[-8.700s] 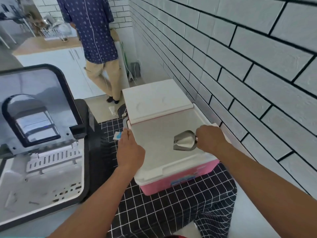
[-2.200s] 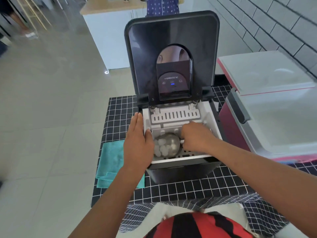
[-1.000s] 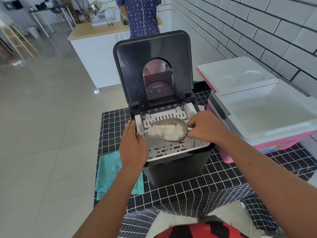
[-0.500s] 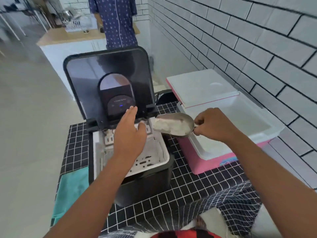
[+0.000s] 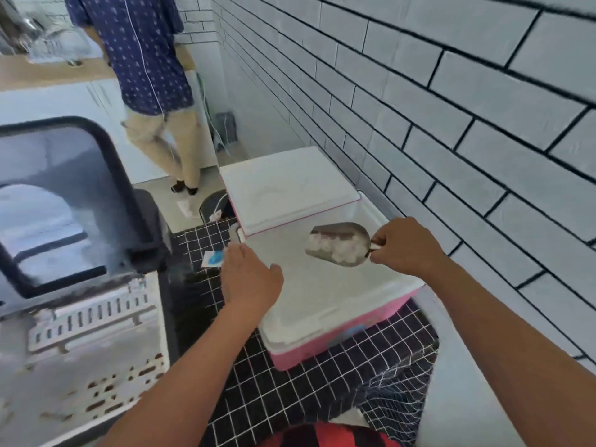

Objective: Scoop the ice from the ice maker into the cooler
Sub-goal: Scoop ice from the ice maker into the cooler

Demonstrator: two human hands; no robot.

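My right hand [image 5: 404, 248] grips the handle of a metal scoop [image 5: 338, 243] full of white ice cubes [image 5: 335, 246]. The scoop hangs over the open pink cooler [image 5: 338, 337] with its white interior; the cooler's white lid [image 5: 287, 188] stands open at the back. My left hand [image 5: 250, 279] lies flat, fingers straight, at the cooler's left rim. The black ice maker [image 5: 84, 333] sits at the left with its lid [image 5: 61, 201] raised and its white perforated basket showing.
A black-and-white grid tablecloth [image 5: 290, 391] covers the table. A white brick wall [image 5: 451, 124] runs close along the right. A person in a blue shirt [image 5: 145, 59] stands at a counter beyond the table. A small blue-and-white card [image 5: 212, 260] lies by the cooler.
My right hand has carried the filled scoop from the ice maker rightward to above the open cooler. My left hand has left the ice maker and now rests at the cooler's left rim.
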